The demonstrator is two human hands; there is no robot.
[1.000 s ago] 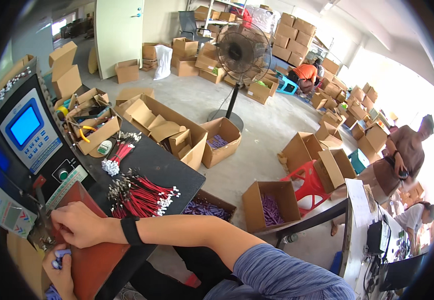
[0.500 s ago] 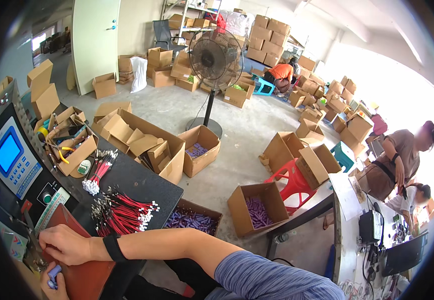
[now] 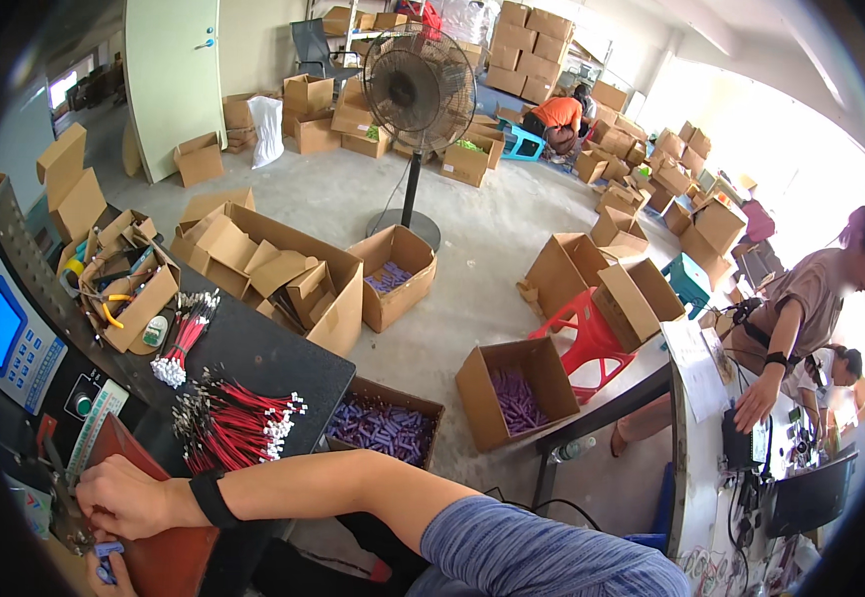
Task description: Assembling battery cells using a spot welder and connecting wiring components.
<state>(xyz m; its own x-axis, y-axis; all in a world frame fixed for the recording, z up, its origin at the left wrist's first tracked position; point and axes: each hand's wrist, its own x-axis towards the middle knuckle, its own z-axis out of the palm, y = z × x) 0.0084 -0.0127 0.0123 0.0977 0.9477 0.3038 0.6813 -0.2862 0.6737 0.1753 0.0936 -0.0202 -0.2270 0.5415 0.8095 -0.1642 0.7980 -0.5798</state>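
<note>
My left hand (image 3: 114,579), at the lower left edge, grips a small purple cylindrical battery pack (image 3: 107,560); part of this hand is cut off by the rim. Just above it, my right hand (image 3: 129,497) is closed in a pinch beside the metal parts of a bench machine (image 3: 29,348) with a lit blue screen. Whatever its fingertips hold is hidden. A reddish-brown sheet (image 3: 169,547) lies under my right wrist. On the black bench (image 3: 283,348) rest a pile of red and black wires with white connectors (image 3: 238,428) and a second wire bundle (image 3: 184,343).
Open cartons with purple pieces stand beside the bench, one dark-lined (image 3: 383,428), another further right (image 3: 517,398). A standing fan (image 3: 418,90) is behind them. A red stool (image 3: 587,343) and a worktable (image 3: 696,468) are at right, where a co-worker's hand (image 3: 756,398) reaches over.
The view has shifted slightly. My hands remain close together at the machine, the battery pack now turned a little. At right, a co-worker has moved an arm down onto a black box on the table.
</note>
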